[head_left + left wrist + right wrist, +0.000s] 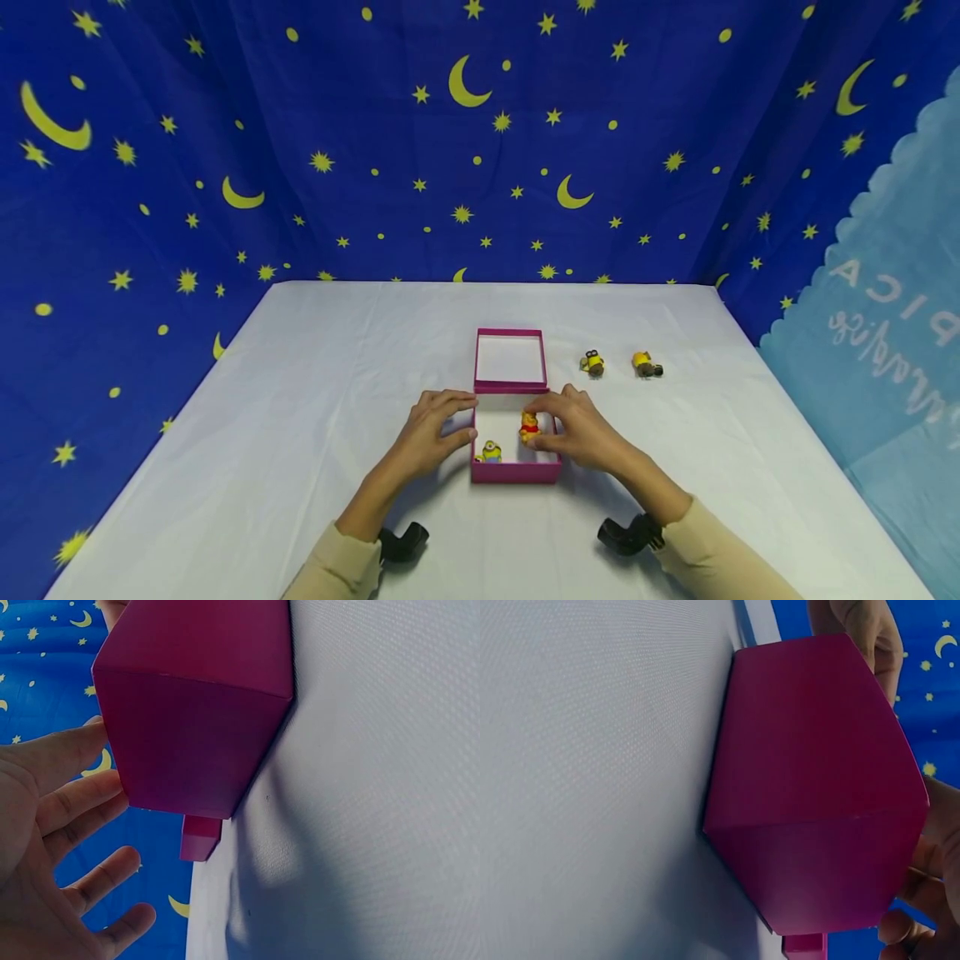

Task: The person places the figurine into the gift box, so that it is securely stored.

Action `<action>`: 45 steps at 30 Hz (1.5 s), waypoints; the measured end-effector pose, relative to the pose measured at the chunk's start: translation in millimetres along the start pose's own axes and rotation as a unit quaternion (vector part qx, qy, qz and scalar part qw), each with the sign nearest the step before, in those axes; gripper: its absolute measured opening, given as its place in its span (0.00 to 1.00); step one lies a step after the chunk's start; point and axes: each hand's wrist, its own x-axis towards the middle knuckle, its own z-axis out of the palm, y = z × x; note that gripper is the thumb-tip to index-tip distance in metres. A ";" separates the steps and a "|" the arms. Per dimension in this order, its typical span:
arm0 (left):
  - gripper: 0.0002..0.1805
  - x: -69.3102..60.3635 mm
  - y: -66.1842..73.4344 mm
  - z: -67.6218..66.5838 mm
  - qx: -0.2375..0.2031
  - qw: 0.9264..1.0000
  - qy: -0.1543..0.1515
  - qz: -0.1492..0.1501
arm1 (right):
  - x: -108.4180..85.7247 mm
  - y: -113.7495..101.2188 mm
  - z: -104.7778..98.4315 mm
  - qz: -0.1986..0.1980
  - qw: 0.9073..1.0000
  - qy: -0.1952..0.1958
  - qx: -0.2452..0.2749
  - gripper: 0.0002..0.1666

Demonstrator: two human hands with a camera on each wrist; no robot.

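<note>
A magenta box (pixel 515 473) with a white inside stands on the table. Inside it, toward the right, my right hand (pixel 583 435) pinches a small Winnie-the-Pooh figurine (pixel 529 426) in a red shirt between thumb and fingers. A minion figurine (pixel 491 452) sits in the box's front left corner, with a small yellow bit beside it. My left hand (pixel 429 432) touches the box's left rim with its fingertips; in the left wrist view the fingers (pixel 81 801) are spread and fairly straight. In the right wrist view, the box wall (pixel 810 735) hides the figurines.
Behind the box lies its magenta lid (pixel 512 387), white inside up. To the right, one minion figurine (pixel 593 363) and another yellow figurine (pixel 643 364), lying down, rest on the white tablecloth (pixel 360 350). A blue star-patterned curtain (pixel 517 233) hangs at the back.
</note>
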 end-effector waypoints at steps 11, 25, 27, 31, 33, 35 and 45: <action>0.22 2.6 1.9 -1.2 0.008 1.000 -0.004 -0.010 | 5.0 -2.1 6.0 0.006 0.997 -0.015 -0.072 0.23; 0.21 3.3 1.4 -0.9 0.019 1.000 -0.004 -0.009 | 7.4 -10.4 9.5 0.024 0.995 -0.041 -0.084 0.18; 0.21 3.5 1.7 -1.1 0.019 1.000 -0.004 -0.010 | 8.0 -10.9 8.8 0.023 0.995 -0.046 -0.086 0.17; 0.21 3.6 1.8 -1.1 0.020 1.000 -0.006 -0.011 | 9.0 -11.3 8.1 0.019 0.994 -0.057 -0.092 0.16; 0.21 3.6 2.0 -1.1 0.020 1.000 -0.006 -0.009 | 9.2 -11.4 8.1 0.017 0.994 -0.059 -0.095 0.15; 0.21 3.5 1.8 -0.7 0.021 1.000 -0.005 -0.008 | 9.4 -11.7 8.0 0.015 0.993 -0.062 -0.098 0.15; 0.21 1.5 3.6 -1.3 0.022 1.000 -0.005 -0.009 | 10.8 -14.9 7.6 0.027 0.991 -0.085 -0.102 0.15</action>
